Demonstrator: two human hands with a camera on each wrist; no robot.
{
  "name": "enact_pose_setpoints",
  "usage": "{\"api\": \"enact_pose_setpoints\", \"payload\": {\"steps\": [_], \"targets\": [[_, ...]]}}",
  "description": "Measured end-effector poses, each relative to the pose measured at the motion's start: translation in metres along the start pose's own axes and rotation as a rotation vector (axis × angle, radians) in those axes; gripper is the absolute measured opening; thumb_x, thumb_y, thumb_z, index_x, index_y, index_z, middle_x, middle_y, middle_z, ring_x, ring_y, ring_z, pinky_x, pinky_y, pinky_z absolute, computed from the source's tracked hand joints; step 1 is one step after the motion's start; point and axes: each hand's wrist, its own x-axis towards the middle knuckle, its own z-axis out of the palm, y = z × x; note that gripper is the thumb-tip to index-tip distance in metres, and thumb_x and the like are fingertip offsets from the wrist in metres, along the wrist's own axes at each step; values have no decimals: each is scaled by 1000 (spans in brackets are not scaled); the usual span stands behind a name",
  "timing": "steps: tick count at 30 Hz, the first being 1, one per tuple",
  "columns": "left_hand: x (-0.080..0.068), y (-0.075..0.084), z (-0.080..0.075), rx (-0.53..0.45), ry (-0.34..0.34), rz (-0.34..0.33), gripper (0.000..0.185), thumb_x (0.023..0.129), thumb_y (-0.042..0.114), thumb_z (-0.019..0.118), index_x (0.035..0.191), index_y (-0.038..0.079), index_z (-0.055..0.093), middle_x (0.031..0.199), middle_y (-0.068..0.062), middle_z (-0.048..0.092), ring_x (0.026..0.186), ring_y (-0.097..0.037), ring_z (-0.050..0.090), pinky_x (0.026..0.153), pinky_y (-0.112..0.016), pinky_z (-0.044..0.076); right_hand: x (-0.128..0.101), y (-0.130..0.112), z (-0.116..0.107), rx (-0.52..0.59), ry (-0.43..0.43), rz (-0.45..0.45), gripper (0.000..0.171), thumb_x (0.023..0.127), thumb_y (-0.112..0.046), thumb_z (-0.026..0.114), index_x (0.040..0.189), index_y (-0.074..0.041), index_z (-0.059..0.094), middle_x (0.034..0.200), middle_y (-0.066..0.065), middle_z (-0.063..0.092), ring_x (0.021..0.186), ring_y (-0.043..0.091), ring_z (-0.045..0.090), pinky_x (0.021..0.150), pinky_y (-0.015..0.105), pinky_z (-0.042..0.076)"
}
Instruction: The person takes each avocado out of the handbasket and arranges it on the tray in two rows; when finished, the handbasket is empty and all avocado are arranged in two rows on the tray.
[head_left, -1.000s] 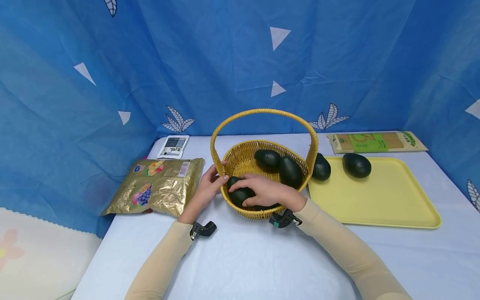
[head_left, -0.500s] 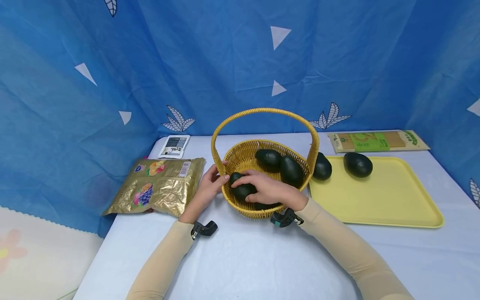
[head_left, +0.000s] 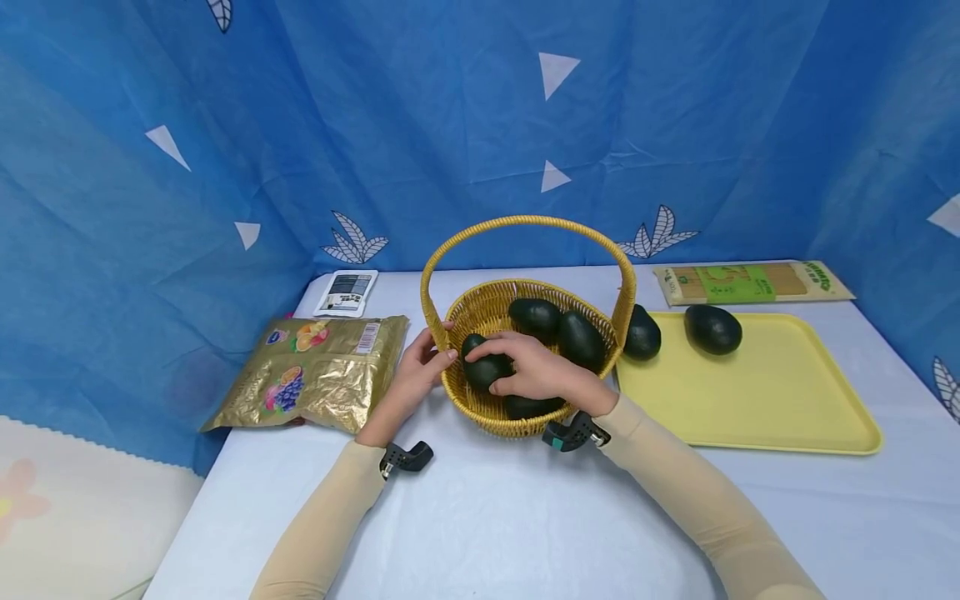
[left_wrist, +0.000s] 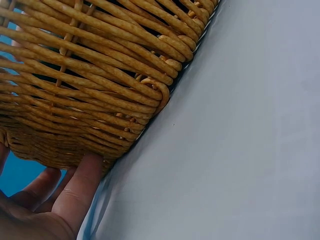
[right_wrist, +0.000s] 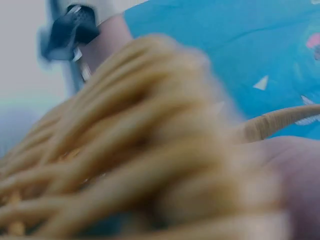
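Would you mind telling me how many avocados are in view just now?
6. Four in the basket: one in the right hand, one beneath it, two at the back. Two on the tray. More may be hidden.

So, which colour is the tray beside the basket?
Pale yellow tray, clearest in the head view.

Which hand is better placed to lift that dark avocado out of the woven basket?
Right, likely. The right hand already curls over the dark green avocado inside the yellow wicker basket. The left hand only rests on the basket's outer rim, steadying it.
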Motion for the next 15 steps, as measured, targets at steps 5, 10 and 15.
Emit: {"api": "enact_pose_setpoints", "payload": {"steps": [5, 10, 15], "targets": [[0, 0, 0, 30, 8, -12, 52, 99, 12, 60, 149, 12, 47, 145, -24, 52, 118, -27, 59, 78, -26, 60, -4, 0, -9, 56, 23, -2, 49, 90, -11, 73, 137, -19, 64, 154, 16, 48, 149, 37, 37, 110, 58, 47], [0, 1, 1, 17, 10, -20, 53, 99, 12, 60, 150, 11, 46, 145, -25, 51, 122, -32, 58, 79, -26, 61, -17, -3, -25, 91, 40, 15, 49, 90, -11, 72, 138, -20, 63, 156, 14, 48, 152, 36, 34, 106, 56, 51], [0, 1, 1, -8, 25, -25, 53, 97, 10, 61, 149, 10, 48, 144, -25, 51, 119, -32, 58, 77, -26, 62, -35, -7, -45, 126, 49, 25, 49, 91, -11, 71, 138, -19, 63, 157, 17, 45, 143, 39, 45, 94, 48, 57]]}}
